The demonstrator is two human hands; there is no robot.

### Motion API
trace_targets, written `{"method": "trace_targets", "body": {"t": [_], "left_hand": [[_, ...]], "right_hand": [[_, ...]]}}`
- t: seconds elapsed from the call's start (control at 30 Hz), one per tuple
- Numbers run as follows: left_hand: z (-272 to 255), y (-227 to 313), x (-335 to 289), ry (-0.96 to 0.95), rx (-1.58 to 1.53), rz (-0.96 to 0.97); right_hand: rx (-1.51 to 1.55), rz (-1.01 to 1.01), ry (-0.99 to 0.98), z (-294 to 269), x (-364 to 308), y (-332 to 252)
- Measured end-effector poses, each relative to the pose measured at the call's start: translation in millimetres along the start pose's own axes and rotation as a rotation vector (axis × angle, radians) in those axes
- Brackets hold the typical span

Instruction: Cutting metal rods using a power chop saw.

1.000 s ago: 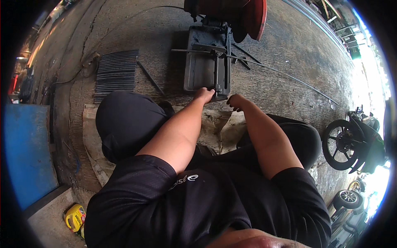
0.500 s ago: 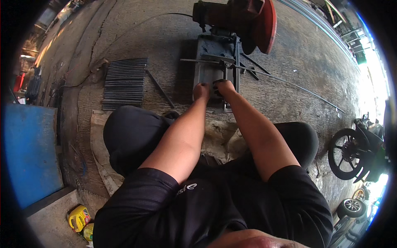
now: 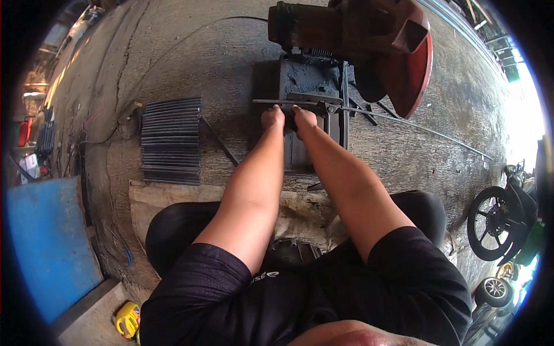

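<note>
A cut-off saw point(image 3: 306, 33) with a red blade guard point(image 3: 412, 75) stands in front of me, its head raised over a dark metal base point(image 3: 311, 76). A long thin metal rod point(image 3: 398, 119) lies across the base through the vise point(image 3: 329, 108), its short end reaching left. My left hand point(image 3: 273, 117) is closed at that short end, thumb against the rod. Just to its right, my right hand point(image 3: 304, 120) is also closed at the rod, left of the vise. The curled fingers of both hands are mostly hidden, and the right fingertips look dark.
A row of cut rods point(image 3: 171, 141) lies on the concrete floor at left, with one loose bar point(image 3: 219, 140) beside it. Short dark bars point(image 3: 366, 112) lie right of the base. A blue panel point(image 3: 49, 242) is at far left, a motorcycle wheel point(image 3: 489, 222) at far right.
Both hands have moved from the near part of the base up to the rod's left end. My view has shifted, so the saw appears larger and its guard farther right.
</note>
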State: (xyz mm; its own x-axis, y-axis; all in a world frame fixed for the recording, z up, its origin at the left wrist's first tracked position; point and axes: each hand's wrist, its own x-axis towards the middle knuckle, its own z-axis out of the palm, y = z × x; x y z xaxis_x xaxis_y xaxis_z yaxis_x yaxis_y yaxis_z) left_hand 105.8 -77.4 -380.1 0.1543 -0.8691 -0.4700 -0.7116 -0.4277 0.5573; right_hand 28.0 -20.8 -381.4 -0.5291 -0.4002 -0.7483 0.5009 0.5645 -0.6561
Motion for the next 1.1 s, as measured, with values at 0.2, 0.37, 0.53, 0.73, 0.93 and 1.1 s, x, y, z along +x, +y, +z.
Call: {"method": "trace_targets", "body": {"t": [0.2,0.37,0.53,0.73,0.93,1.1], "left_hand": [[11,12,9,-0.048,-0.675,-0.299],[1,19,17,-0.011,-0.813,-0.313],[-37,30,9,0.014,-1.449,-0.213],[-107,38,-43,0.040,-1.208,0.115],[-186,50,-91,-0.141,-0.707,0.174],[-264,61,-139,-0.240,-0.496,0.424]], "right_hand": [[0.200,0.029,-0.183,-1,3,-3],[0.255,0.093,-0.281,-10,-3,-7],[-0.013,-0.185,-0.283,-6,-26,-16],[-0.725,-0.761,0.021,-1,-103,-32],[-0.686,-0.921,-0.236,-4,-171,-41],[-0.531,-0.816,-0.460,-18,-247,-62]]}}
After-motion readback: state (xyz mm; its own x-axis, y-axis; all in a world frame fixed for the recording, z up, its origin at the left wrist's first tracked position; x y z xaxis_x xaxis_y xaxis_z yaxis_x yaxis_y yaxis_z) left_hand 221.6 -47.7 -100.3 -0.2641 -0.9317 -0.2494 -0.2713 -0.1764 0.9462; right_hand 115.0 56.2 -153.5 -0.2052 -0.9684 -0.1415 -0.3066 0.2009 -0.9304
